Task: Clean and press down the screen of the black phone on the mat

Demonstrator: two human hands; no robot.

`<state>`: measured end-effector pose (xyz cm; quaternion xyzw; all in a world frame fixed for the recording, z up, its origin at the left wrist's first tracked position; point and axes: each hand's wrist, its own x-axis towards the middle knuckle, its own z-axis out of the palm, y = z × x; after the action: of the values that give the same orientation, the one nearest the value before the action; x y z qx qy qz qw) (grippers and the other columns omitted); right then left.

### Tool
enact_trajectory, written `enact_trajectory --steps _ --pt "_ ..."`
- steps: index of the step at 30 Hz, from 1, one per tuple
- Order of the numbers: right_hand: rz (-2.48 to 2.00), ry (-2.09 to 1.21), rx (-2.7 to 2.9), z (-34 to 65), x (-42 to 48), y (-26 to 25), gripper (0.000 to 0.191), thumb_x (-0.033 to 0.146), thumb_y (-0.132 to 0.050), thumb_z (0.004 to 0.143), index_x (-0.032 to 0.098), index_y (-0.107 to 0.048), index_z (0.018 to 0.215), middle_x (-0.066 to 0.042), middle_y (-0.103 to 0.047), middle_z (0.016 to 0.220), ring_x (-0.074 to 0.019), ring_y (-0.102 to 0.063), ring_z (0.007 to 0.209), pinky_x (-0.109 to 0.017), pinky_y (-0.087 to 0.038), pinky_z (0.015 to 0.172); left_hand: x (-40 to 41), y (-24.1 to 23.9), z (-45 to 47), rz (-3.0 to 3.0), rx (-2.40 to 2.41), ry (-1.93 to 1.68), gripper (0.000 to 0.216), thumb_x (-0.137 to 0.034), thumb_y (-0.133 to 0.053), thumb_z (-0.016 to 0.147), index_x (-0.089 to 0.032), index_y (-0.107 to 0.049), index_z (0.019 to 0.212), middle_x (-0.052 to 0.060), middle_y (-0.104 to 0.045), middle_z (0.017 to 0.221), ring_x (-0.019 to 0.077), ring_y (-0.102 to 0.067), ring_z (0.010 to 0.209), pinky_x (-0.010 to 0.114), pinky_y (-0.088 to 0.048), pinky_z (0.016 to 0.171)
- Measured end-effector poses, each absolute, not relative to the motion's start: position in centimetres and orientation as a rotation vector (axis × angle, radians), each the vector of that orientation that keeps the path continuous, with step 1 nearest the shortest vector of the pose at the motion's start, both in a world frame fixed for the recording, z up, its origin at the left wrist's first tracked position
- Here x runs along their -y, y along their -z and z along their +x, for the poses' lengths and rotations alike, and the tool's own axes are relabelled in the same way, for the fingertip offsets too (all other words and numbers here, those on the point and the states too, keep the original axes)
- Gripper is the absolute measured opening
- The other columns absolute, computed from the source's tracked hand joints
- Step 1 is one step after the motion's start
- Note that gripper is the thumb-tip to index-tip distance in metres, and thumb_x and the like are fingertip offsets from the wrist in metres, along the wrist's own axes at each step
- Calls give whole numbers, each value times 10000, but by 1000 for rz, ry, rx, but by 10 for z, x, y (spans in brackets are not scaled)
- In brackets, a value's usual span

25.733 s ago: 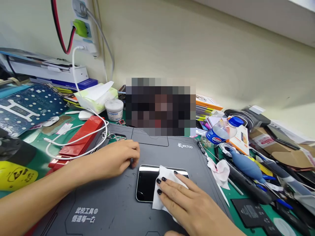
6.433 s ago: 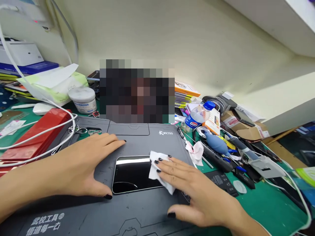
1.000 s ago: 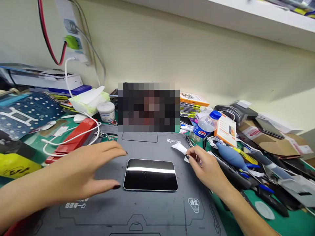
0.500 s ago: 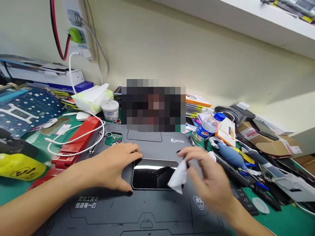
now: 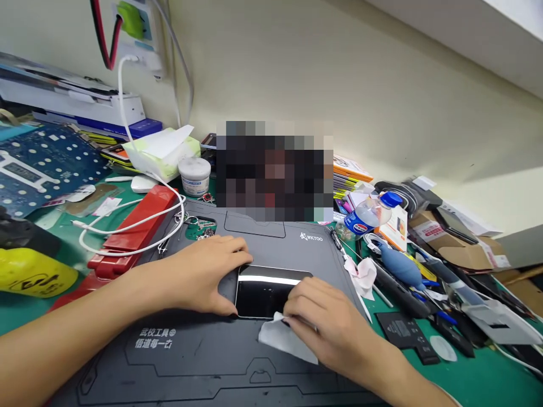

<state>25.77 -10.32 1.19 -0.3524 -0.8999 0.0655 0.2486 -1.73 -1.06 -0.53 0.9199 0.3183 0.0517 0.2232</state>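
A smartphone (image 5: 261, 297) with a glossy black screen lies face up on the dark grey work mat (image 5: 203, 362). My left hand (image 5: 207, 274) grips its left end, fingers at the top corner and thumb at the bottom corner. Pinched in my right hand (image 5: 324, 319) is a white tissue (image 5: 286, 339), which hangs past the phone's lower edge onto the mat. That hand rests over the right part of the phone and hides it.
Left of the mat are a red tool (image 5: 136, 220), a white cable (image 5: 123, 229) and a yellow bottle (image 5: 34, 274). A tissue pack (image 5: 163, 152) and a white tub (image 5: 195, 176) stand behind. On the right lie a crumpled tissue (image 5: 362, 276), a blue air blower (image 5: 401, 264), a battery (image 5: 405, 333) and a drink bottle (image 5: 369, 217).
My right hand has come down and left with the tissue onto the phone's right side. My left hand keeps its place on the phone. The view has tilted slightly downward.
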Motion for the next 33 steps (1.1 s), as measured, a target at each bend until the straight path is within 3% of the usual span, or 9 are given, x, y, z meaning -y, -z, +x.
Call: enact_trajectory --steps 4,8,13,16,21,25,29,33 --pt "-1050 -138 2175 270 101 -23 211 38 -655 1041 245 -677 1005 11 -712 819 -143 -666 656 -256 -567 586 8 3 -16 2520 -878 -95 653 -313 -1029 704 -195 -788 1300 92 -763 1331 350 -754 1198 459 -604 1055" --pt "-1061 -12 2008 268 101 -20 299 -27 -625 1024 256 -651 1119 -36 -717 932 -194 -718 829 -310 -625 704 7 0 -15 2512 -877 -64 669 -314 -1030 706 -195 -782 1316 97 -756 1345 361 -754 1206 468 -603 1063" --pt "-960 -146 2352 256 102 -10 167 97 -673 1033 247 -741 1001 -61 -827 986 -226 -799 882 -359 -682 791 9 -2 -13 2511 -883 -36 674 -263 -1030 700 -170 -778 1318 109 -750 1352 375 -742 1239 481 -588 1084" --pt "-976 -85 2383 260 106 -8 87 173 -700 1045 187 -757 1109 -127 -843 1122 -247 -809 1019 -383 -692 905 10 -4 -12 2508 -884 -30 668 -257 -1027 702 -166 -777 1315 108 -749 1352 368 -744 1224 475 -591 1069" --pt "-943 -70 2618 264 111 -3 382 425 -628 1148 123 -740 1352 -186 -829 1391 -341 -789 1301 -522 -655 1127 10 -4 -12 2508 -889 -34 686 -258 -1037 692 -170 -781 1322 110 -752 1359 368 -748 1232 476 -588 1087" --pt "-1049 -96 2609 261 116 0 260 337 -642 1146 151 -794 1246 -144 -870 1294 -295 -829 1198 -500 -622 1167 9 -2 -13 2505 -893 -30 690 -269 -1046 685 -173 -783 1316 110 -756 1352 375 -753 1227 489 -597 1079" --pt "-985 -218 2621 263 121 0 305 426 -694 1130 179 -808 1269 -125 -852 1378 -272 -787 1316 -468 -532 1276 9 -2 -13 2502 -890 -13 677 -257 -1032 702 -174 -773 1322 111 -746 1372 383 -745 1261 523 -585 1117" --pt "-1033 -185 2544 270 118 -4 210 300 -638 1154 219 -810 1065 -68 -887 1209 -202 -836 1119 -412 -555 1228 10 -1 -14 2497 -899 1 665 -269 -1024 706 -195 -769 1316 99 -748 1368 380 -748 1252 529 -601 1087"
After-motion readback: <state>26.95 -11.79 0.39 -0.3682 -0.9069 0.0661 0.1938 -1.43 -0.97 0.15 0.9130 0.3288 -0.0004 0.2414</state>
